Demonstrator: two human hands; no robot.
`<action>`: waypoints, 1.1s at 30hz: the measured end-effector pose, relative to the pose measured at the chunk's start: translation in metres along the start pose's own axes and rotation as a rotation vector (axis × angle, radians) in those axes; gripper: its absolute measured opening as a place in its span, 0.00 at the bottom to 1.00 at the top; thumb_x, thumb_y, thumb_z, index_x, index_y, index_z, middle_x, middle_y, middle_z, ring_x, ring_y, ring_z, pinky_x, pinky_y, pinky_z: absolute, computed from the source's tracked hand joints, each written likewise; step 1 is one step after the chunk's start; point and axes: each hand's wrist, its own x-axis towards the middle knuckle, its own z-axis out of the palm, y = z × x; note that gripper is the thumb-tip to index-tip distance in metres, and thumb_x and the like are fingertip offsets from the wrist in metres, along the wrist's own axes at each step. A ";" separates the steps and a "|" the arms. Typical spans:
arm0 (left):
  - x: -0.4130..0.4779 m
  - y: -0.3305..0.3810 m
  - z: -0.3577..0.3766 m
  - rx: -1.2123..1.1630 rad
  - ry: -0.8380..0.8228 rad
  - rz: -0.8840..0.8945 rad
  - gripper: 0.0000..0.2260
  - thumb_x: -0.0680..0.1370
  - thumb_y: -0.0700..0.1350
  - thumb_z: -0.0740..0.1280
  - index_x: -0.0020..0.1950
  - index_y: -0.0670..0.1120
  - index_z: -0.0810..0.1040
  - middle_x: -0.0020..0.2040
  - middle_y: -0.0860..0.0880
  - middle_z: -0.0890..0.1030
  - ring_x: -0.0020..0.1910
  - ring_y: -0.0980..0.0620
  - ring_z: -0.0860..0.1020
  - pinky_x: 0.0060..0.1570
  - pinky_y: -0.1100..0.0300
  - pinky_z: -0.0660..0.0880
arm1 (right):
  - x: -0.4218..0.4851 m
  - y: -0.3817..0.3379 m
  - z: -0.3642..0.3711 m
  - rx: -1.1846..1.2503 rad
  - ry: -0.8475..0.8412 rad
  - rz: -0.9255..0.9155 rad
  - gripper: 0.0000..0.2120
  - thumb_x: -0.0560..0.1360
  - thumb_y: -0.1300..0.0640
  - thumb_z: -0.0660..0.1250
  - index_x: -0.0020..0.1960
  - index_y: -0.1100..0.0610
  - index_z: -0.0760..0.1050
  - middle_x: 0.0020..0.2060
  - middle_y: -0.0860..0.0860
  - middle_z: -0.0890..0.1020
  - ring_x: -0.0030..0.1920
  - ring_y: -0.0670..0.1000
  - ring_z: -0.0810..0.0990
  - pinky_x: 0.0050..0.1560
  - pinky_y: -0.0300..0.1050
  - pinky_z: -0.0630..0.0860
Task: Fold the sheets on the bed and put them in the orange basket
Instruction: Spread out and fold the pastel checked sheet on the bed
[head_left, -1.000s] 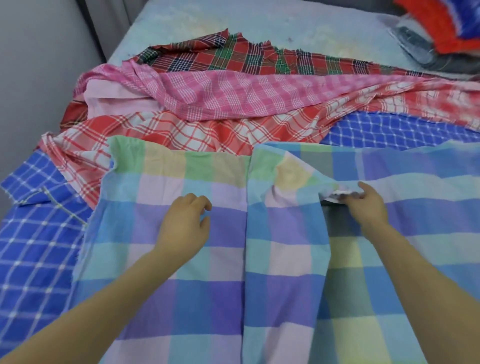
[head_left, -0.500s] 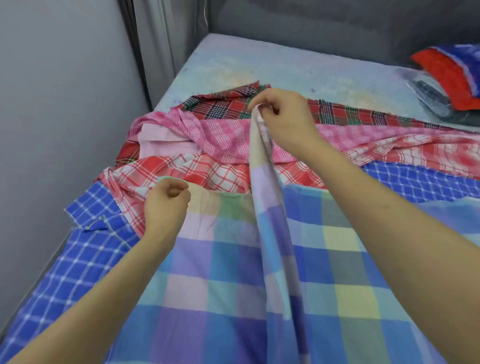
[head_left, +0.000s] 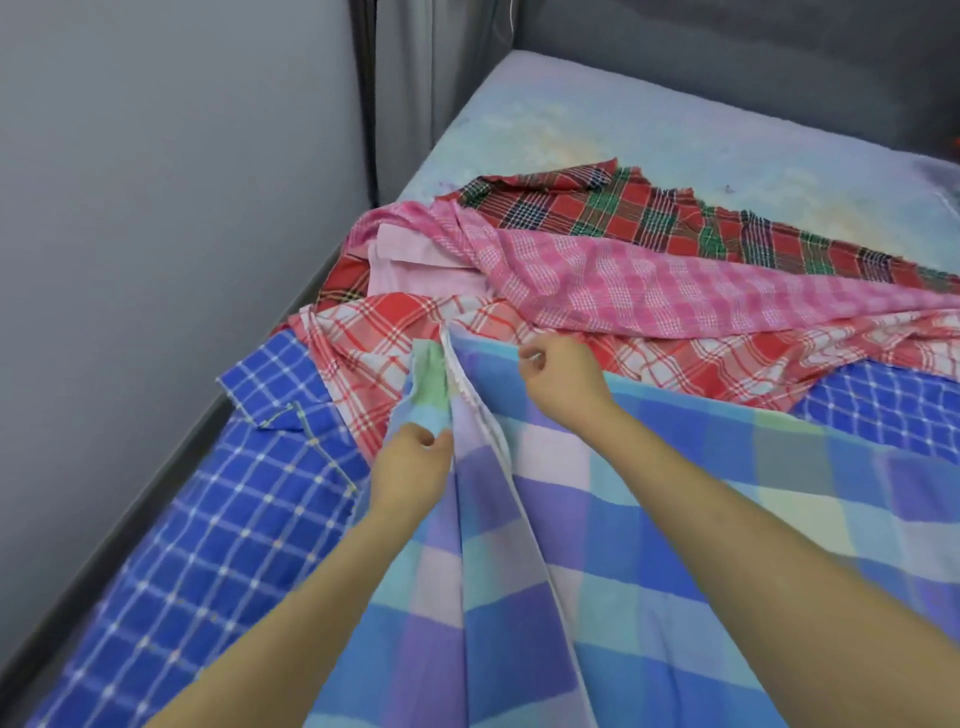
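A pastel checked sheet (head_left: 649, 545) in blue, lilac and green lies across the near part of the bed, with one half folded over along a raised ridge running toward me. My left hand (head_left: 410, 467) pinches its layers just below a green patch at the far left corner. My right hand (head_left: 563, 382) has curled fingers on the sheet's far edge, a little right of the ridge, and seems to grip it. The orange basket is out of view.
Under and beyond the pastel sheet lie a blue checked sheet (head_left: 234, 519), a red-and-white plaid sheet (head_left: 384, 332), a pink gingham sheet (head_left: 623, 280) and a dark red-green tartan sheet (head_left: 623, 208). Bare mattress (head_left: 675, 124) lies behind them. A grey wall and the bed frame (head_left: 156, 493) run along the left.
My right hand carried the sheet's corner up and over to the left, then lowered it to the far edge. My left hand shifted to the left corner and took hold there.
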 end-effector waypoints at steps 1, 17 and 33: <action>-0.006 -0.006 0.005 0.005 0.015 0.011 0.13 0.78 0.48 0.62 0.35 0.46 0.69 0.39 0.38 0.81 0.41 0.41 0.80 0.43 0.54 0.74 | -0.015 0.008 0.013 -0.028 -0.065 0.059 0.16 0.77 0.54 0.63 0.62 0.58 0.75 0.58 0.56 0.80 0.60 0.57 0.76 0.56 0.44 0.69; -0.025 -0.066 -0.047 -0.540 -0.199 -0.217 0.09 0.81 0.46 0.57 0.47 0.45 0.74 0.38 0.46 0.76 0.32 0.53 0.76 0.32 0.64 0.73 | -0.153 -0.061 0.097 0.232 -0.206 -0.005 0.13 0.73 0.63 0.62 0.57 0.58 0.70 0.49 0.57 0.80 0.50 0.60 0.76 0.46 0.50 0.69; -0.236 -0.187 -0.049 0.286 -0.102 0.212 0.05 0.76 0.39 0.65 0.41 0.41 0.77 0.33 0.47 0.76 0.35 0.47 0.74 0.36 0.57 0.65 | -0.374 0.090 0.087 0.267 -0.215 0.435 0.08 0.75 0.53 0.68 0.52 0.56 0.77 0.42 0.48 0.82 0.43 0.49 0.79 0.39 0.35 0.69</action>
